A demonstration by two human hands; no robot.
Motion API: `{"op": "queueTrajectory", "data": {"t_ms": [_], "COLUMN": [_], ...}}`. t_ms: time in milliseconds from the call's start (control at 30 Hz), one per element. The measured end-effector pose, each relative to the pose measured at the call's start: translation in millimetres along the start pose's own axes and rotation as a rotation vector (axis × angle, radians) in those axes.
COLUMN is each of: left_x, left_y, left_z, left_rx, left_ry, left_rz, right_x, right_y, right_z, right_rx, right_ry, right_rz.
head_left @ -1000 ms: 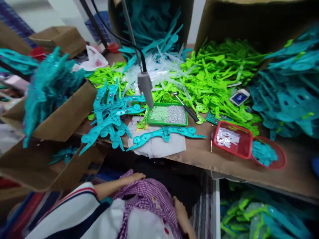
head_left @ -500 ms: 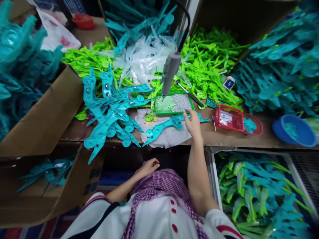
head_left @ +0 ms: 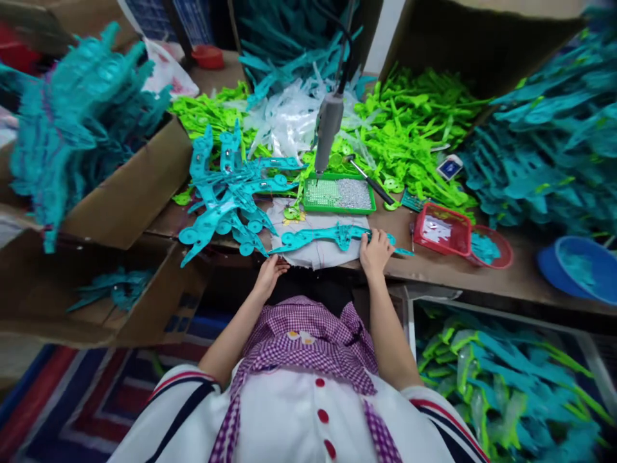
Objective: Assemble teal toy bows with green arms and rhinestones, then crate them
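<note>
A long teal translucent plastic part (head_left: 318,236) lies across a white cloth (head_left: 332,258) at the table's front edge. My right hand (head_left: 376,254) has its fingers closed round the part near its right end. My left hand (head_left: 270,276) is at the table edge, just below the part's left tip, fingers loosely bent and apart, with nothing seen in them. Behind the part stands a green tray (head_left: 347,211) of small metal screws, partly set in a holed plate. A grey electric screwdriver (head_left: 329,132) hangs over the tray, bit downward.
More teal parts (head_left: 226,199) are heaped at left. Lime-green parts (head_left: 419,135) and clear pieces (head_left: 294,119) pile up behind. A hammer (head_left: 371,180) lies beside the tray. To the right are a red basket (head_left: 443,247) and blue bowl (head_left: 578,286); cardboard boxes (head_left: 135,193) stand left.
My left hand has risen from my lap to the table edge by the part's left tip. My right hand has closed on the part's right end. The camera view has shifted.
</note>
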State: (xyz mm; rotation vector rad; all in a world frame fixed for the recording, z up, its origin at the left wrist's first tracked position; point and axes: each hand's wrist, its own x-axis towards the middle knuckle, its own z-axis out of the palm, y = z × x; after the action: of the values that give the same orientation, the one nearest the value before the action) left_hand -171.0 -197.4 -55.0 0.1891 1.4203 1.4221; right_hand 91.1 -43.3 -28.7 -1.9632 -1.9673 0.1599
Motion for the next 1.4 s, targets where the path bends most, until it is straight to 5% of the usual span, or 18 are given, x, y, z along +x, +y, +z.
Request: {"op": "queueTrajectory", "data": {"t_ms": [333, 533, 667, 767, 867, 1033, 1200, 1400], "left_x": [-6, -57, -94, -87, -49, 8, 23, 22], "left_y": [2, -4, 0, 21, 43, 57, 56, 57], "left_z": [19.6, -22.5, -41.3, -19.3, 21.0, 58.8, 52.1, 49.5], "left_rx": [0.082, 0.307, 0.641, 0.755, 0.930, 1.287, 1.310, 1.296], "left_ry": [0.138, 0.127, 0.077, 0.101, 0.013, -0.218, -0.289, -0.314], "left_rz": [0.100, 0.113, 0.266, 0.446, 0.614, 0.618, 0.641, 0.625], "right_x": [-32, -39, -43, -27, 13, 65, 79, 98], "right_y": [23, 28, 29, 1, -45, -84, -73, -5], "right_z": [-7, -14, -33, -46, -37, -10, -26, -51], "right_rx": [0.026, 0.045, 0.110, 0.157, 0.104, 0.038, 0.590, 1.061], "right_ry": [0.080, 0.044, -0.002, 0.046, -0.066, -0.272, 0.102, 0.557], "right_rz": [-0.023, 0.045, 0.027, -0.151, -0.352, -0.374, -0.266, 0.247]}}
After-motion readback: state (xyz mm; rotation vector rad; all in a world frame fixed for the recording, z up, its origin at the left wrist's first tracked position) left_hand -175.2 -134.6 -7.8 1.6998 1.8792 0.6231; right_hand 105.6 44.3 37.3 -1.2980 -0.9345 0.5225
